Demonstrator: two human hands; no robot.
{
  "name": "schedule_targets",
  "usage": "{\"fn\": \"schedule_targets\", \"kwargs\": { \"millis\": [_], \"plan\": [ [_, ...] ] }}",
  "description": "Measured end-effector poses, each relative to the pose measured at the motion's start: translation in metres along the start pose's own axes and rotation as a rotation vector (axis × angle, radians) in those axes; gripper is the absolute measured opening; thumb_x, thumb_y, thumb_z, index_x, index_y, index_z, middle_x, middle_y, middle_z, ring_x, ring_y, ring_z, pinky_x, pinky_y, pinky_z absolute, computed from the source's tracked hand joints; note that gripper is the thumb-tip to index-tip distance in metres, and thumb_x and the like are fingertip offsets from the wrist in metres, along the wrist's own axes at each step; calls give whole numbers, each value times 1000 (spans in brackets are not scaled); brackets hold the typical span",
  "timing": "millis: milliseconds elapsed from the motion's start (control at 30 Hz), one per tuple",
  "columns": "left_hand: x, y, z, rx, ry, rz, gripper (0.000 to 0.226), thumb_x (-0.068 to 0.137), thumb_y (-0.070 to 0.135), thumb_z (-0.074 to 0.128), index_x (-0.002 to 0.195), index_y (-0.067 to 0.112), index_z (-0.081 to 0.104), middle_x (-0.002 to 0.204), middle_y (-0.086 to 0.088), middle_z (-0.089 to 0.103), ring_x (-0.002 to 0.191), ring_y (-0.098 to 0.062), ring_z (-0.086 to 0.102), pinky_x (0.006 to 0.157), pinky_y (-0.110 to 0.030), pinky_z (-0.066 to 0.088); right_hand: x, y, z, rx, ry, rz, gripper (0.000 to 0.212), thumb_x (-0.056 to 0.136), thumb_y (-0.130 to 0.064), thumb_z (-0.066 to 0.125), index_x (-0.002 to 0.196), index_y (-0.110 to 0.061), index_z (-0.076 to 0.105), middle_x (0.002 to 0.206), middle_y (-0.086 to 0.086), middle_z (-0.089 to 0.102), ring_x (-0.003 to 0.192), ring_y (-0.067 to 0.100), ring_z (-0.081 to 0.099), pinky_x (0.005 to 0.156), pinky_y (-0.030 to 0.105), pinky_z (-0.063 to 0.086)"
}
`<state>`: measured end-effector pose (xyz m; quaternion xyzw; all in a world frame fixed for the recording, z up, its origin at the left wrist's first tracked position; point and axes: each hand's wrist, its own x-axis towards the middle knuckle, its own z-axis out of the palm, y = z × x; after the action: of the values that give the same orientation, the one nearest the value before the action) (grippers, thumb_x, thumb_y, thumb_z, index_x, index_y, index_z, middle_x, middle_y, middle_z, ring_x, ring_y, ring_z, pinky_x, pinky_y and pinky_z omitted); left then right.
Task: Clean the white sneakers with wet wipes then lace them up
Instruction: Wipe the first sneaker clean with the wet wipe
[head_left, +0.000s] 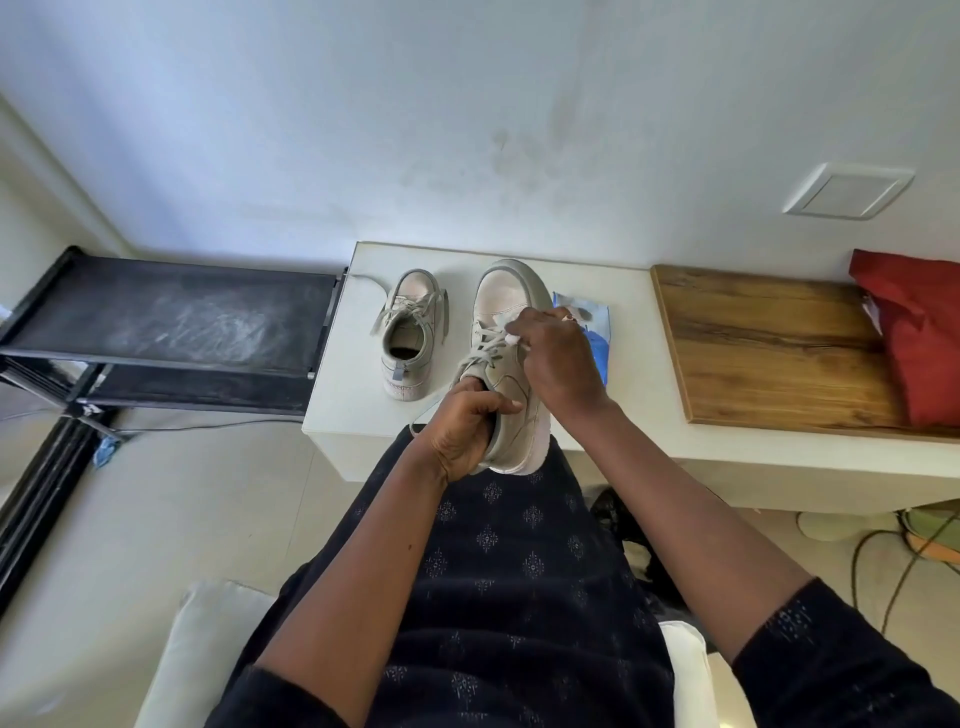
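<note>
My left hand (467, 426) grips the heel of a white sneaker (501, 312), holding it above the edge of the white table (353, 384) with its toe pointing away from me. My right hand (558, 358) pinches a small white wet wipe (514, 338) against the sneaker's upper, beside the laces. The second white sneaker (410, 338) stands on the table to the left, laced, its loose lace trailing toward the table's back left corner. A blue wet wipe pack (597, 332) lies on the table, partly hidden behind my right hand.
A wooden board (753, 343) lies on the table's right part with a red cloth (919, 332) on it. A black shoe rack (166, 322) stands to the left of the table. Cables and objects lie on the floor at the right.
</note>
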<state>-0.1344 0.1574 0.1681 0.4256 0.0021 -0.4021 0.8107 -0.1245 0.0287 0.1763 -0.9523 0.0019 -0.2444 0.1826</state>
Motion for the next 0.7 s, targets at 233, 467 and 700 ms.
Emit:
{"fn": "schedule_targets", "kwargs": {
  "millis": [233, 467, 700],
  "plan": [
    [-2, 5, 9, 89, 126, -50, 27, 84, -21, 42, 82, 3, 55, 87, -13, 64, 89, -25, 61, 88, -36, 49, 31, 8, -3, -138, 18, -8, 36, 64, 22, 41, 81, 4, 67, 77, 15, 64, 79, 35, 56, 58, 32, 46],
    [-5, -1, 6, 218, 229, -40, 43, 48, -2, 48, 90, 3, 50, 79, -9, 48, 78, -25, 47, 68, -33, 44, 86, 22, -15, -50, 61, 158, 38, 70, 11, 39, 90, 4, 70, 85, 22, 69, 84, 40, 59, 69, 35, 44],
    [-5, 0, -2, 207, 237, 46, 34, 48, -5, 42, 78, 4, 55, 60, -1, 50, 60, -15, 47, 59, -25, 42, 86, 23, -31, 155, 94, 93, 29, 70, 0, 44, 74, -3, 73, 70, 12, 71, 60, 26, 62, 57, 20, 33]
  ]
}}
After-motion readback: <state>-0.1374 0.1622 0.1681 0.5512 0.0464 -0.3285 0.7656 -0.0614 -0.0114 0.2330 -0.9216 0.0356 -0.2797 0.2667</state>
